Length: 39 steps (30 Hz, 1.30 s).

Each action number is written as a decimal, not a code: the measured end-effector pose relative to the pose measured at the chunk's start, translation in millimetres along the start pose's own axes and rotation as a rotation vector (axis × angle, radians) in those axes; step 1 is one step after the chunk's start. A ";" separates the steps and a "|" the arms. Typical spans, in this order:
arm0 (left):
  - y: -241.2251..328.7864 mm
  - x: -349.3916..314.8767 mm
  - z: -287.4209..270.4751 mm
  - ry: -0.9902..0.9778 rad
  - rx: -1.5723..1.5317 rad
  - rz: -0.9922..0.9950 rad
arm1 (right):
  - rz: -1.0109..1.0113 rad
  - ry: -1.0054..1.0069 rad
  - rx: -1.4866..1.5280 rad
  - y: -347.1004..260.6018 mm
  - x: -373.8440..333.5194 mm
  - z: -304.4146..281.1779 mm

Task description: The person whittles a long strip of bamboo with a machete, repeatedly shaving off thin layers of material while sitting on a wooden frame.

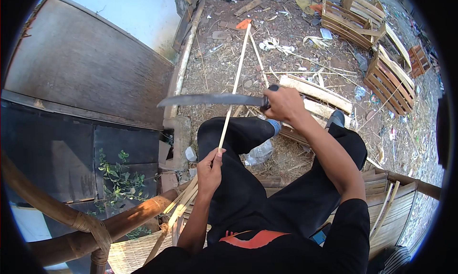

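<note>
Over my left thigh, my left hand [210, 173] is closed around the near end of a long pale bamboo strip [237, 78]. The strip runs up and away from me toward the littered ground. My right hand [285, 104] grips the dark handle of a machete [205, 100], held out above my knees. Its long, slightly blurred blade points left and crosses over the strip. Whether the blade touches the strip, I cannot tell. Beside my left forearm lies a bundle of similar strips [183, 197].
Slatted wooden crates [389, 81] stand at the far right. A wooden slatted piece [319, 93] lies by my feet. I sit on a bamboo seat with a thick bamboo rail [129, 219] at left. A leafy plant [121, 176] grows beside dark panels. Scraps and plastic litter the dirt.
</note>
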<state>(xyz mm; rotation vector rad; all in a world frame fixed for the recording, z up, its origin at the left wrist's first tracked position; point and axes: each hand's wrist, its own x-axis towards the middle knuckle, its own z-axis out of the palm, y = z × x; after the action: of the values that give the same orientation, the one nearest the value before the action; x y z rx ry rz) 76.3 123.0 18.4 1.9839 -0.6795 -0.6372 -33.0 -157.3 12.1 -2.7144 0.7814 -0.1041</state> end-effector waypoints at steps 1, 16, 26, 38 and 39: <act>-1.7 1.4 0.9 -0.001 -0.017 -0.007 | -0.089 -0.045 -0.026 -14.4 -5.1 0.9; 1.2 -19.1 1.5 -0.045 -0.101 -0.056 | -0.062 0.027 -0.005 2.3 -4.6 12.6; -12.1 -25.5 -6.1 -0.039 -0.104 -0.056 | -0.011 0.037 0.105 11.7 -5.7 4.2; -18.3 -33.1 -2.3 -0.095 -0.135 -0.001 | 0.596 0.209 0.796 86.4 20.9 35.6; -18.0 -26.4 1.0 -0.095 -0.144 -0.015 | 0.558 0.204 1.066 65.9 15.4 26.9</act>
<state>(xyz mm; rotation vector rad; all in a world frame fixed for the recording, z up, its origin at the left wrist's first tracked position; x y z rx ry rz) 60.6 148.1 6.4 1.8365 -0.6574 -0.7720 -49.2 -210.9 -34.6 -1.4536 1.0930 -0.5042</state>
